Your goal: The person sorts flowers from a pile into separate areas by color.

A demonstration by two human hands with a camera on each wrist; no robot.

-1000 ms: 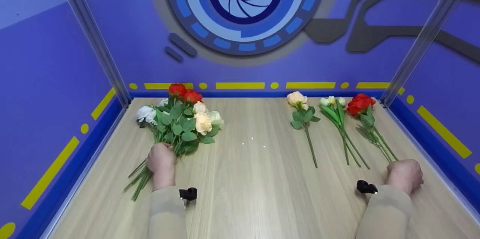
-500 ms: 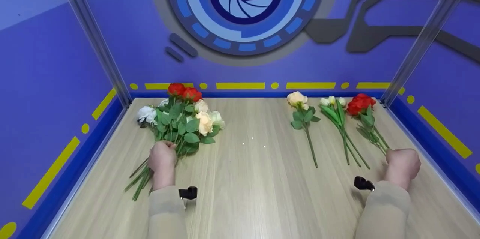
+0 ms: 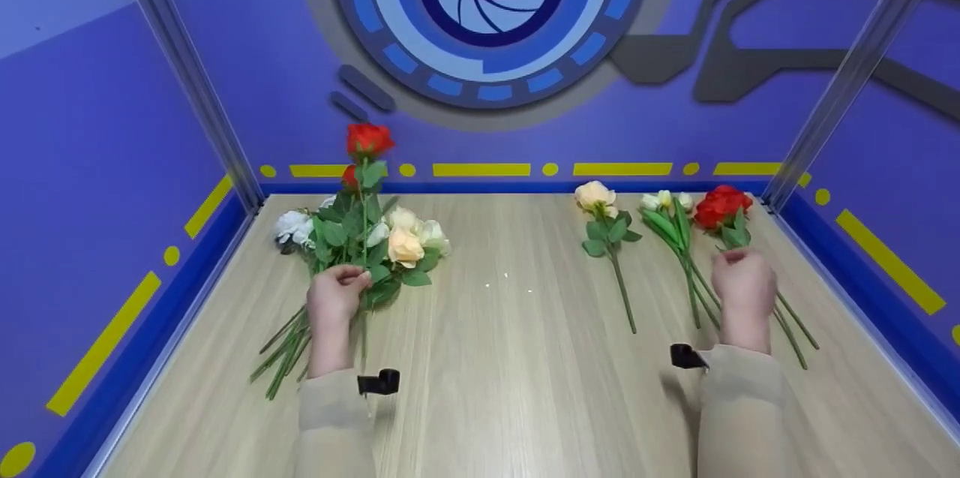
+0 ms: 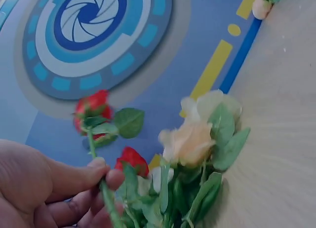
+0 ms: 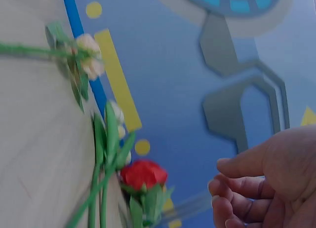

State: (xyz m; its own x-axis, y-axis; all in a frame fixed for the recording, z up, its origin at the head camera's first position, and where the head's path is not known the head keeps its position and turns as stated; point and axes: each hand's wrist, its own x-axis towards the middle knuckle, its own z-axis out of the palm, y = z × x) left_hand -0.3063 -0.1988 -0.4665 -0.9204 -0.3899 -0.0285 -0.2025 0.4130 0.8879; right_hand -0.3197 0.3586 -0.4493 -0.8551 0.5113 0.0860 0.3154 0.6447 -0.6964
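My left hand (image 3: 335, 302) pinches the green stem of a red rose (image 3: 369, 139) between thumb and fingers. That rose stands raised above a bunch lying on the table. In the bunch are another red rose (image 4: 132, 161), a peach rose (image 3: 406, 247) and white flowers (image 3: 293, 229). Some of its stems are hidden behind the left hand. Above the stems of the red flowers (image 3: 722, 206) at right is my right hand (image 3: 745, 287). In the right wrist view its fingers are loosely curled and hold nothing.
White tulips (image 3: 664, 202) and a single peach rose (image 3: 596, 196) lie left of the red flowers at right. Small white bits (image 3: 505, 275) lie mid-table. Blue panels (image 3: 480, 140) enclose the table's back and sides.
My left hand has raised one red rose upward out of the bunch. The right hand has moved left and up from the stem ends, while the red flowers beside it have stayed put.
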